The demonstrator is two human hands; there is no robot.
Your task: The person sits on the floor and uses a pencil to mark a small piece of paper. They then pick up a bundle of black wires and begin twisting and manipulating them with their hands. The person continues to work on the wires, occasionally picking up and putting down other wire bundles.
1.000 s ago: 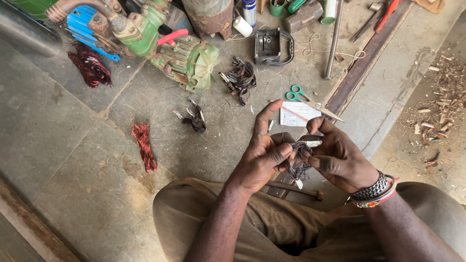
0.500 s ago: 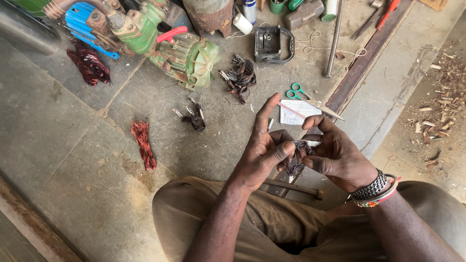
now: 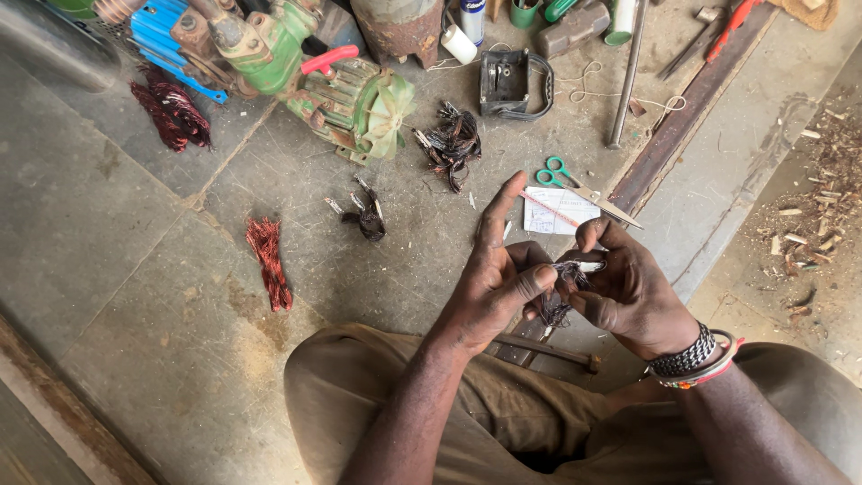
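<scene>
Both my hands meet over my lap on a small dark bundle of thin wires (image 3: 558, 289) with a pale sleeve at its top end. My left hand (image 3: 498, 278) pinches the bundle between thumb and middle fingers, with the index finger sticking straight up. My right hand (image 3: 628, 287), with beaded bracelets on its wrist, grips the same bundle from the right, thumb and fingers curled round the sleeve. The lower strands hang loose between the palms.
On the concrete floor lie a red copper wire coil (image 3: 268, 260), two dark wire tangles (image 3: 453, 144), green-handled scissors (image 3: 575, 184) on a white card (image 3: 557, 214), a green motor (image 3: 355, 99), a dark red wire bunch (image 3: 171, 112), a hammer (image 3: 548, 346) and a metal bar (image 3: 691, 99).
The camera view has shifted slightly. My left index finger has lifted higher and straighter, while both hands keep working the wire bundle in nearly the same place.
</scene>
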